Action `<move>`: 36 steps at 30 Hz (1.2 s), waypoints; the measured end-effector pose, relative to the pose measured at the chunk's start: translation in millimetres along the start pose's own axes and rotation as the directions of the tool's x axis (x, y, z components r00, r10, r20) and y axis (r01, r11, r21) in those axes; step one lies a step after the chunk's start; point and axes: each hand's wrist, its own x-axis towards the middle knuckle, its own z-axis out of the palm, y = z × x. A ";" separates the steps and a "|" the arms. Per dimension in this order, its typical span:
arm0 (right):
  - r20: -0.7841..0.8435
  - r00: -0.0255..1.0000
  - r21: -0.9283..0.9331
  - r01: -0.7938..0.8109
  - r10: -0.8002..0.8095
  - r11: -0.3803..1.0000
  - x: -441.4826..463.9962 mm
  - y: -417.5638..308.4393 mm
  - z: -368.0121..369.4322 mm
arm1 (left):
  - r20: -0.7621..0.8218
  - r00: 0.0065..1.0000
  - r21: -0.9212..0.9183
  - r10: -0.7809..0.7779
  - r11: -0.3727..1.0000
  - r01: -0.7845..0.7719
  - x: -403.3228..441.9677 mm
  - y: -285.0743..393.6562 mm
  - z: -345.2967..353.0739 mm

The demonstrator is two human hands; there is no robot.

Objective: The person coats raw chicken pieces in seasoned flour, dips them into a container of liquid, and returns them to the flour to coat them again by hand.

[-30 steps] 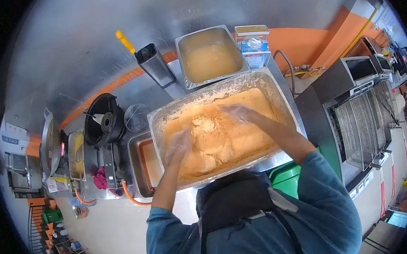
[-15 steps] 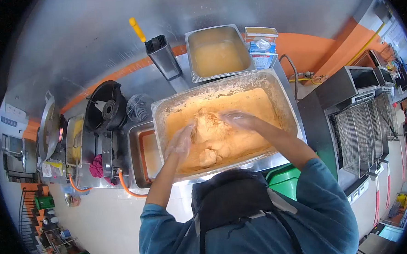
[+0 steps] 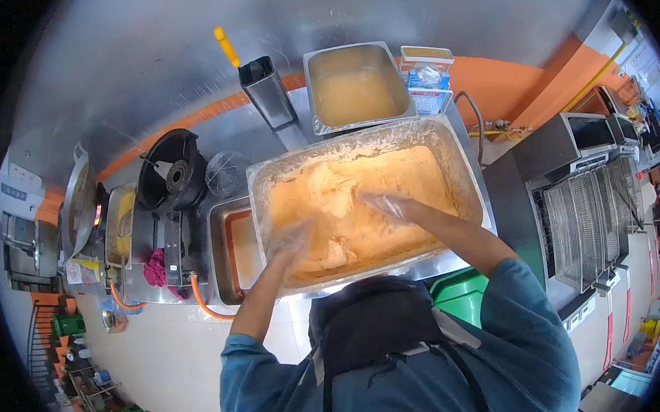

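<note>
A large metal pan [image 3: 463, 177] holds a deep layer of tan breading flour [image 3: 410, 168]. Flour-coated food pieces [image 3: 332, 189] lie in its middle, and another coated lump [image 3: 337, 255] is near the front wall. My left hand [image 3: 293, 238], in a clear plastic glove, hovers over the pan's left part; motion blurs it, but its fingers look stretched out and empty. Right of the coated pieces is my right hand [image 3: 388, 206], also gloved, its fingers extended and low over the flour. Whether those fingertips touch the flour is unclear.
Behind the pan stand a metal tub of cloudy liquid [image 3: 358, 92] and a utensil holder [image 3: 266, 94] with a yellow handle. To the left are a smaller metal tray [image 3: 220, 249], a wire strainer [image 3: 226, 174] and a black burner [image 3: 170, 173]. Fryer baskets [image 3: 588, 215] sit at right.
Both hands have come away from the coated mound, the left one moving down slightly. The mound has broken apart and spread lower, with its upper piece shifted back.
</note>
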 end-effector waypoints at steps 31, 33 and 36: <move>0.353 0.924 -0.934 0.358 0.147 -0.011 -22.4 43.6 23.7 | 0.414 0.905 0.794 0.104 0.445 -0.414 34.7 -57.8 56.6; 0.160 0.974 -0.964 0.120 0.160 0.235 -5.5 46.3 37.5 | 0.320 0.929 0.627 0.188 0.693 -0.356 14.0 -36.9 63.3; -0.209 0.920 -0.772 -0.363 0.332 0.522 17.4 46.1 61.3 | 0.151 0.973 0.075 0.176 0.979 -0.189 -10.7 -15.8 64.3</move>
